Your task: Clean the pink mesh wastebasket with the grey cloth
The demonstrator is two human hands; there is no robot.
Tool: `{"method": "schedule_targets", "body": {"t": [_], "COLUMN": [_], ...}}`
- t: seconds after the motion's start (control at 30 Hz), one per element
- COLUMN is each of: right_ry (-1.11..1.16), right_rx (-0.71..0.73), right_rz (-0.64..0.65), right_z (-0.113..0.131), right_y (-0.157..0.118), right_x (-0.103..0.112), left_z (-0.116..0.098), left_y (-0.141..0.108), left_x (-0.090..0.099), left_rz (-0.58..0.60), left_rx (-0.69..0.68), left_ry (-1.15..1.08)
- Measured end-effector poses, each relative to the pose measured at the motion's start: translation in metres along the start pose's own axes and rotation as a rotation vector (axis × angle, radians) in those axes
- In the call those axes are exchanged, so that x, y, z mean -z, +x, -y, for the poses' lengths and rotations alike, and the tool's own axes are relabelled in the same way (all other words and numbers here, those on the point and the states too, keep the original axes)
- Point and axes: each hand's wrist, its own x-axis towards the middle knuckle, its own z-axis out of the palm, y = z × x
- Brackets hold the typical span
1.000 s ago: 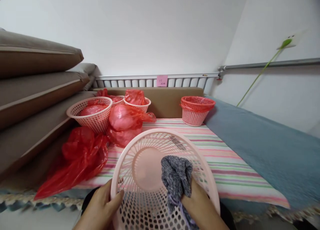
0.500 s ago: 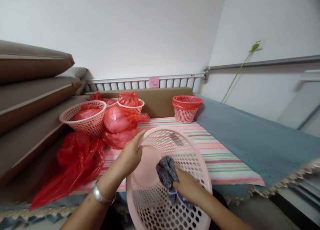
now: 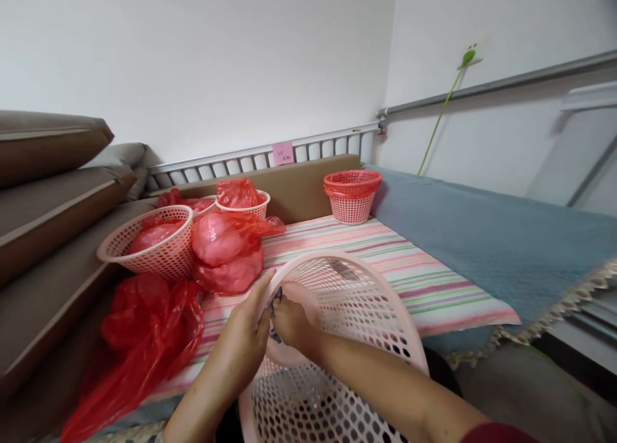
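A large pale pink plastic basket (image 3: 405,311) with a perforated wall is tilted in front of me, its opening facing my way. My left hand (image 3: 243,337) is closed on the basket's left rim, with its thumb at the inner side. Inside the basket, my right hand (image 3: 293,324) is closed round a dark grey cloth (image 3: 274,305) and presses it to the left inner wall near the bottom. Most of the cloth is hidden behind my fingers.
Left of the basket lie a loose red plastic bag (image 3: 149,327) and filled red bags (image 3: 224,247). Behind them stand smaller pink baskets (image 3: 168,260) holding red bags. A red-lined basket (image 3: 351,205) stands on the striped cloth (image 3: 443,289). Stacked cushions (image 3: 43,250) rise at the left.
My right hand has moved left with the cloth, from the basket's middle to its left inner wall. My left hand stays on the rim. The camera view has shifted and tilted slightly.
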Motion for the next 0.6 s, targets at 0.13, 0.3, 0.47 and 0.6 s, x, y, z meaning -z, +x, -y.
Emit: {"method": "schedule_targets", "body": {"t": [0.13,0.3,0.47,0.6], "right_ry": [-0.003,-0.236,-0.241,-0.147], "right_rx": [0.216,0.629,0.671,0.414], "right_rz": [0.049,0.143,-0.007,-0.032], "right_z": [-0.006,-0.030,-0.022,-0.031], "right_y": [-0.019,-0.034,-0.005,0.019], "right_x": [-0.023,-0.023,0.004,0.013], "left_z": [0.004,0.006,0.009,0.008], "left_y": [0.002,0.006,0.007,0.003], "left_x": [-0.002,-0.005,-0.002,-0.005], "left_rz": [0.006,-0.045,-0.067,-0.070], "left_rx": [0.021,0.027,0.044,0.009], "left_ry": [-0.016,0.066,0.048,0.024]}}
